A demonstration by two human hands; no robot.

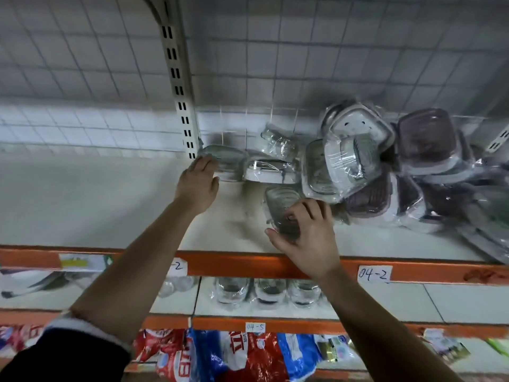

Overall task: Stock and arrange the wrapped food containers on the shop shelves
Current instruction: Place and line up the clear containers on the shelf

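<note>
Head view. R1: right hand (305, 235), what's the grip?
R2: Curled round a small container (282, 208), fingers over the top, thumb at its near side. It's low over the front of the top shelf (82, 194). Resting or lifted, can't tell. It's just beside the pile (358, 161) of wrapped containers.
R1: Left hand (197, 183)?
R2: Reached toward the back, fingertips on a flat container (224, 161) that lies at the foot of the post (179, 86). Blurred, so I can't tell if it grips or only pushes.
R1: Step?
R2: My read: taking loose ones from the heap and lining them up along the shelf. Early on. Most of the pile is tumbled, and the purple boxes (427, 139) lean on each other.
R1: How to do it well?
R2: Lift the small one, don't drag it, since the wrap looks slick and could slip or snag. Set it flat, lid up, square to the orange edge (248, 264). Mind the tilted ones next to the right hand, which could slide if bumped. The flat one goes flush by the post to start the row, with the next one touching it.
R1: Anything else?
R2: Tag (373, 274) reading 04-2 on the edge, right of the right wrist.
</note>
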